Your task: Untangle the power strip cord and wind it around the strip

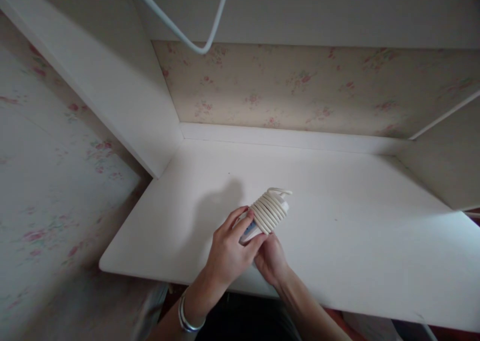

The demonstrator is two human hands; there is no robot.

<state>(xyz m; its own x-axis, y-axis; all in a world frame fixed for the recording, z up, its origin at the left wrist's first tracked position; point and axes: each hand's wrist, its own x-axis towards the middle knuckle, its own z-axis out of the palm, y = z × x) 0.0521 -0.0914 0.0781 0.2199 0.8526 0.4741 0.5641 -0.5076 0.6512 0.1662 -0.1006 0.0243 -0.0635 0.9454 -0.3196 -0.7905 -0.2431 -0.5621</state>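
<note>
My left hand (229, 248) grips the near end of a white power strip (267, 214) that has its white cord wound tightly round it in several turns. A silver bracelet sits on my left wrist. Under and behind that end, my right hand (270, 260) closes on the same strip. The wrapped strip is held just above a white desk top (356, 231), tilted up toward the far right, and a short loop of cord sticks out at its far end.
The desk sits in an alcove with floral wallpaper (300, 86) behind, a white side panel (112, 91) at left and a shelf above. A white cable (187, 36) hangs down from the top.
</note>
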